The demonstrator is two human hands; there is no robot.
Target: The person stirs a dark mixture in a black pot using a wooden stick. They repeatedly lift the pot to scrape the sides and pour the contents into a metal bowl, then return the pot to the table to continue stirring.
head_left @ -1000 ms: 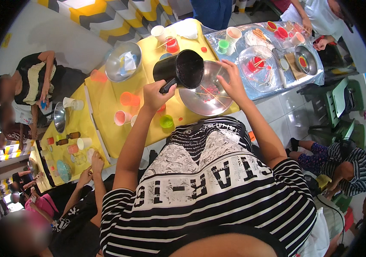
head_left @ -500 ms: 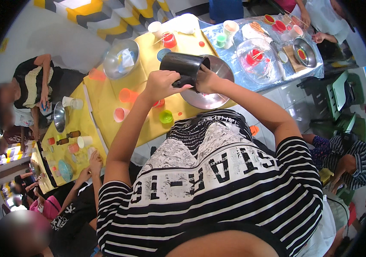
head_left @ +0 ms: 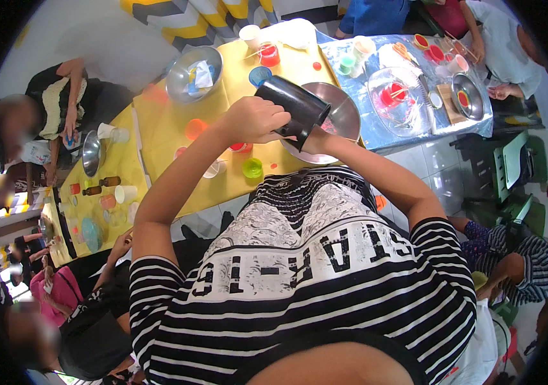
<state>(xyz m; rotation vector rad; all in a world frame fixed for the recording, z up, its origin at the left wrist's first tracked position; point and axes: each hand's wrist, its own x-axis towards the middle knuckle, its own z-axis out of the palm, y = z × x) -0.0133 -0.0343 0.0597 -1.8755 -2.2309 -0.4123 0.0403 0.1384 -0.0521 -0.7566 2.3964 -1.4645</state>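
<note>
My left hand is closed around the handle side of a black pitcher. The pitcher lies tilted over a wide steel bowl, its mouth facing right and toward me. At that mouth is my right hand, with its fingers hidden by the pitcher's rim. Some pinkish stuff shows inside the bowl. Just left of the pitcher stands a small blue cup. A lime green cup is on the yellow cloth below my left wrist, and an orange cup is beyond my left forearm.
The yellow-covered table also bears a steel bowl with a packet and a red cup with a stick. On the blue-covered table are a clear tray and another steel bowl. People work on both sides.
The pitcher has tipped further, its mouth now lower and nearer to me. My left hand has turned over with it, and my right hand has moved slightly down at its rim.
</note>
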